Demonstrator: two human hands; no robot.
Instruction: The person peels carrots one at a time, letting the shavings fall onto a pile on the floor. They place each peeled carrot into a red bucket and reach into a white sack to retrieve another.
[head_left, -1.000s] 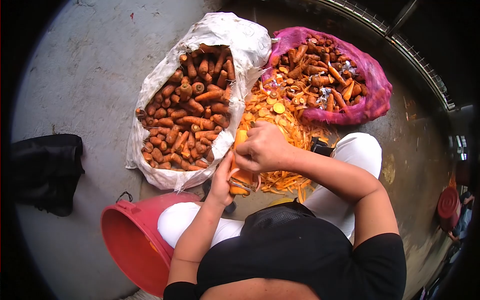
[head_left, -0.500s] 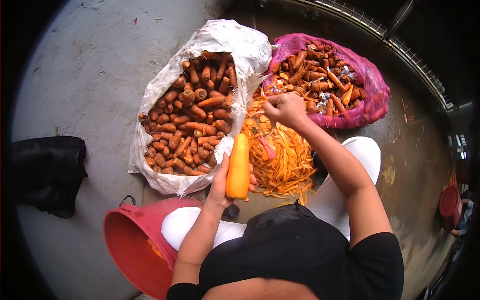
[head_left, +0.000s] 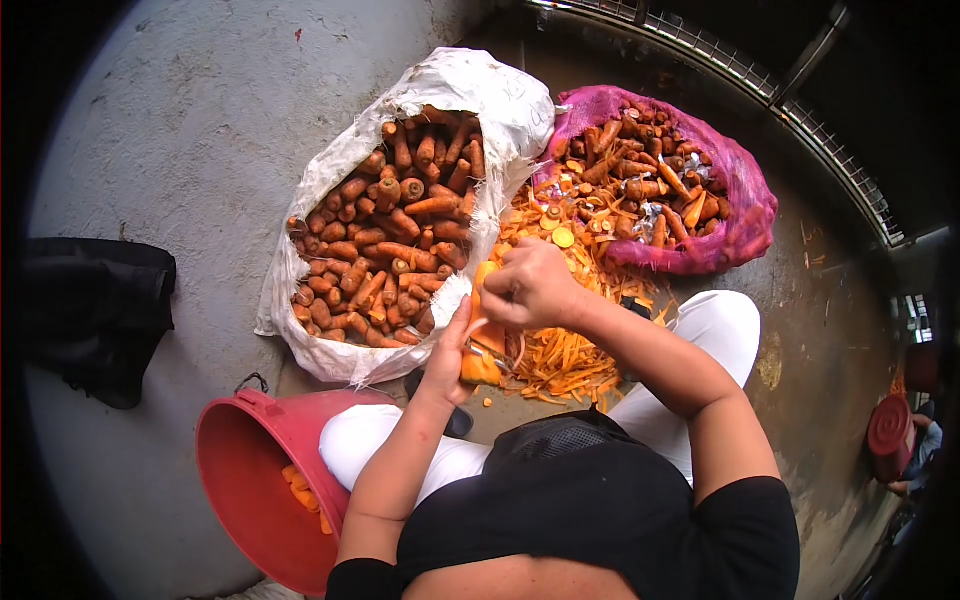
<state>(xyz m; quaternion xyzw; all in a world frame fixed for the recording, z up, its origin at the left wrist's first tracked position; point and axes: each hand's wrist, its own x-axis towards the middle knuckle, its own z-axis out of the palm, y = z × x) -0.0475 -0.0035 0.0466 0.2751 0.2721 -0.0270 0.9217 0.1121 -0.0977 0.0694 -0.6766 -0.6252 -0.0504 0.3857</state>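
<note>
My left hand (head_left: 450, 358) is closed around a thick peeled carrot (head_left: 483, 370), its lower end showing below the fingers. Over the carrot's upper part is my right hand (head_left: 527, 287), curled in a fist around a peeler (head_left: 478, 325). Only a pale curved bit of the peeler shows at the carrot's side; the rest is hidden by the fingers. Beneath both hands lies a heap of orange peelings (head_left: 565, 350). Cut carrot slices (head_left: 563, 237) rest on the upper part of that heap.
A white sack (head_left: 480, 80) full of unpeeled carrots (head_left: 385, 240) lies open ahead. Right of it is a pink mesh sack (head_left: 745, 190) with carrots and scraps. A tipped red bucket (head_left: 255, 500) at lower left holds some orange pieces. Dark cloth (head_left: 100, 310) lies left.
My right hand has come down and left from above the peelings onto the carrot, now covering much of it. My left hand keeps its hold. More orange pieces show in the red bucket.
</note>
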